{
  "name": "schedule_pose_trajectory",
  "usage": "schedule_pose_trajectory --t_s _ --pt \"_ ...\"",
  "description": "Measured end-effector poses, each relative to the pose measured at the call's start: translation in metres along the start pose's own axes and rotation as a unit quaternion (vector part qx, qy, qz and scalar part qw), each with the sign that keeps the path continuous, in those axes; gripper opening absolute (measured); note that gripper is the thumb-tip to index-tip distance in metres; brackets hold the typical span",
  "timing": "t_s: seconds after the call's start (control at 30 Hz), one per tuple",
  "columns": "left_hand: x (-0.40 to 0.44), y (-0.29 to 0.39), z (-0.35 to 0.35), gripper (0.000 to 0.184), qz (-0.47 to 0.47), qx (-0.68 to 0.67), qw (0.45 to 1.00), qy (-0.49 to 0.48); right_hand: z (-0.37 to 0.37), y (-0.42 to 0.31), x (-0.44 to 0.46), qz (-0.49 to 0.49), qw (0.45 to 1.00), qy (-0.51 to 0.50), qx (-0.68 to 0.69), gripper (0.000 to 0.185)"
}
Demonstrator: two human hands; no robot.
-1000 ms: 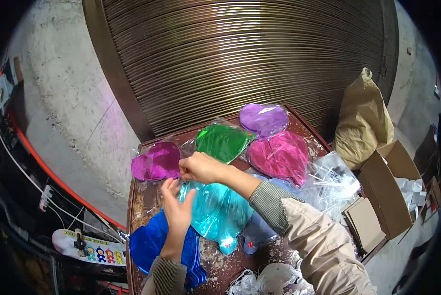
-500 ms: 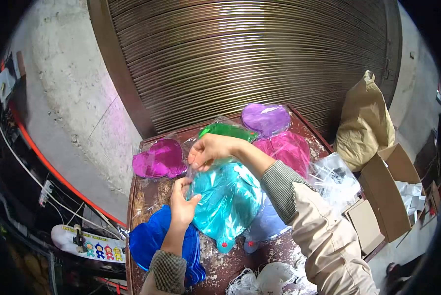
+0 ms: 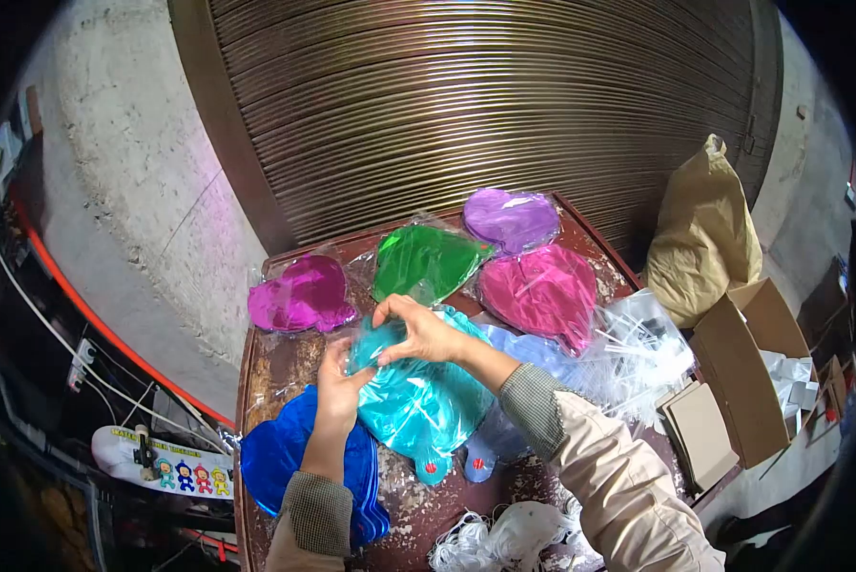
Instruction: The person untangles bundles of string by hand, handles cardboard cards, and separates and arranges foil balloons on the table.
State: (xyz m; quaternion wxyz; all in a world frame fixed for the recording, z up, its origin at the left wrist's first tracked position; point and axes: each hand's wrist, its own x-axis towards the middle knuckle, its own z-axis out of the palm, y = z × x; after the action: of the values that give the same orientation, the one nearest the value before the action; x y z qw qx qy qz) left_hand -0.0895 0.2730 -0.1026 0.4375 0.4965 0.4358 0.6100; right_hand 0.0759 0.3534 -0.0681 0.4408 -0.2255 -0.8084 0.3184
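A shiny teal foil balloon stack lies mid-table, a red mark on its rounded tab. At its upper left, my left hand and my right hand pinch a blurred teal piece between them; whether it is the stack's edge or a separate balloon, I cannot tell. Beside my left wrist are dark blue foil balloons. A pale blue foil balloon is partly under my right forearm. Beyond my hands lie a green foil balloon pack, a pink pack and a magenta pack, all in clear plastic.
A purple foil balloon pack sits near the table's back edge, before a ribbed metal shutter. At right are white plastic sticks, a cardboard box and a brown sack. White string lies in front.
My right hand has come down and closer to my left hand, uncovering the green pack. A teal piece now shows between my fingers, where clear plastic was pinched before. The view has shifted slightly.
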Motion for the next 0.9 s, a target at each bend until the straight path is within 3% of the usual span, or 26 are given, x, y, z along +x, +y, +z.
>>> schedule_pose_trajectory --t_s 0.1,0.37,0.43,0.47,0.53,0.6,0.67,0.77,0.83,0.9 --pt "-0.003 0.005 0.003 0.059 -0.045 -0.071 0.996 -0.002 0.008 0.001 0.0 -0.062 0.992 0.033 -0.104 0.026" --pt "-0.006 0.003 -0.01 0.059 -0.042 -0.063 0.997 -0.013 0.002 -0.011 0.022 0.054 0.997 -0.002 -0.062 0.011" --pt "-0.005 0.004 -0.009 0.059 -0.04 -0.057 0.997 -0.031 -0.011 -0.002 0.035 -0.01 0.98 -0.015 -0.2 0.01" --pt "-0.006 0.003 -0.005 0.059 -0.044 -0.062 0.996 -0.037 -0.024 -0.004 0.038 0.019 0.982 -0.022 -0.187 0.009" --pt "-0.003 0.003 -0.001 0.065 -0.025 -0.006 0.999 -0.047 -0.043 -0.007 0.046 0.05 0.983 -0.021 -0.177 0.009" --pt "-0.003 0.006 0.0 0.071 -0.001 0.049 0.998 -0.044 -0.045 -0.008 0.057 -0.039 0.957 -0.061 -0.283 0.007" --pt "-0.008 0.01 0.007 0.074 0.027 0.127 0.991 -0.015 -0.043 -0.008 0.06 -0.021 0.966 -0.078 -0.246 0.007" --pt "-0.017 0.02 0.019 0.081 0.106 0.354 0.927 0.067 -0.039 -0.009 0.062 0.037 0.982 -0.124 -0.134 0.009" --pt "-0.02 0.029 0.027 0.087 0.204 0.419 0.881 0.079 -0.032 -0.008 0.056 0.062 0.984 -0.095 -0.139 0.007" --pt "-0.012 0.024 0.021 0.078 0.272 0.481 0.83 0.08 -0.018 0.007 0.052 0.034 0.988 -0.053 -0.141 0.004"
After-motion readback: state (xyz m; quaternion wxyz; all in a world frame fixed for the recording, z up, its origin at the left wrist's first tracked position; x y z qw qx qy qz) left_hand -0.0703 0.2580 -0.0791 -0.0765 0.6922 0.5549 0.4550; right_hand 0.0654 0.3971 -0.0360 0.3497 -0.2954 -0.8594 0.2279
